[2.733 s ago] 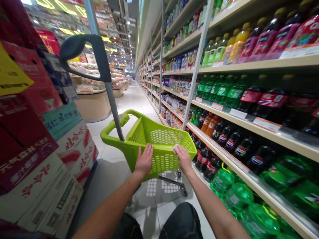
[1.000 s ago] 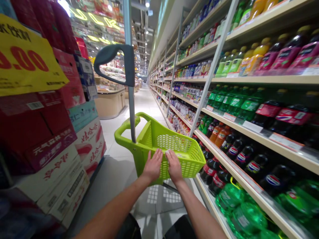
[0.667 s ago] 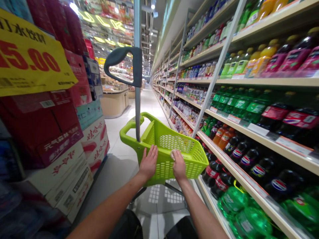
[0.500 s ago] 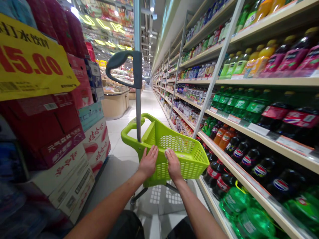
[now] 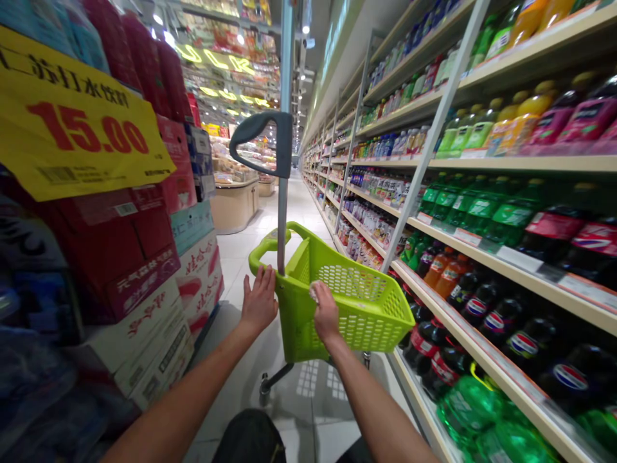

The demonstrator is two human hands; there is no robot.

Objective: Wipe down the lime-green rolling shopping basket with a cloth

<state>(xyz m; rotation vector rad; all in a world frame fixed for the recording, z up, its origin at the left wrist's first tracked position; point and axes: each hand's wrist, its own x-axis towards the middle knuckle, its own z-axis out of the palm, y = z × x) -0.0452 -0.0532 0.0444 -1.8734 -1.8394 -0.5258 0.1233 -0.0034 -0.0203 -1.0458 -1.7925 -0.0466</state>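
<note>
A lime-green plastic shopping cart (image 5: 308, 321) on wheels stands before me, its basket wall full of slots. My left hand (image 5: 260, 301) is open, fingers stretched up at the cart's left end, just below its green handle loop (image 5: 258, 251); whether the fingertips touch it I cannot tell. A crumpled white tissue (image 5: 314, 290) pokes out of my right hand (image 5: 326, 315), which is closed at the near side of the basket. From the left end a metal pole (image 5: 285, 77) rises, carrying a dark grey loop grip (image 5: 285, 145).
Shelves of soda bottles (image 5: 506, 206) line the right side, close to the cart. Stacked drink cartons (image 5: 144, 321) and a yellow price sign (image 5: 91, 128) crowd the left. A tiled aisle (image 5: 306, 199) runs ahead past a wooden counter (image 5: 236, 206).
My left hand has moved left along the cart to its handle end. The right hand with the tissue has shifted slightly left. The cart appears a little farther right in view.
</note>
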